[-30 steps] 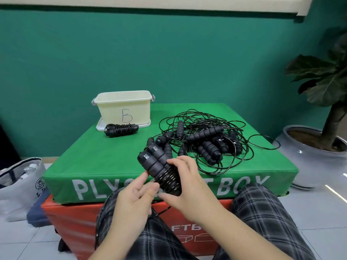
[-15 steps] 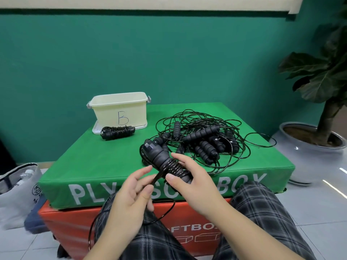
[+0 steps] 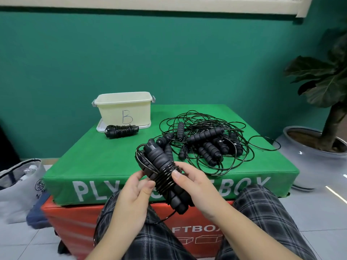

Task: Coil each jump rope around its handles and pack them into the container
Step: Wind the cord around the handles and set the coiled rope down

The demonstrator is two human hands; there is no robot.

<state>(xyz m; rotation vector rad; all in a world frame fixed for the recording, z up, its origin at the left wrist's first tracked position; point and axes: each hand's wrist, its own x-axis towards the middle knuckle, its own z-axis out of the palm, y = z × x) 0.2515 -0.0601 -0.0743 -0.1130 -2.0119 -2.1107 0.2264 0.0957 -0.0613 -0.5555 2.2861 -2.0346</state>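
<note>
Beyond both hands, on the green padded box point(image 3: 93, 166), a tangled heap of black ropes with foam handles point(image 3: 204, 143) waits uncoiled. Further off to the left sits the cream plastic container point(image 3: 124, 107), one coiled black rope point(image 3: 121, 130) lying before it (not packed). The right hand point(image 3: 195, 182) grips the half-wound black handle pair point(image 3: 163, 175); the left hand point(image 3: 134, 192) pinches its cord.
</note>
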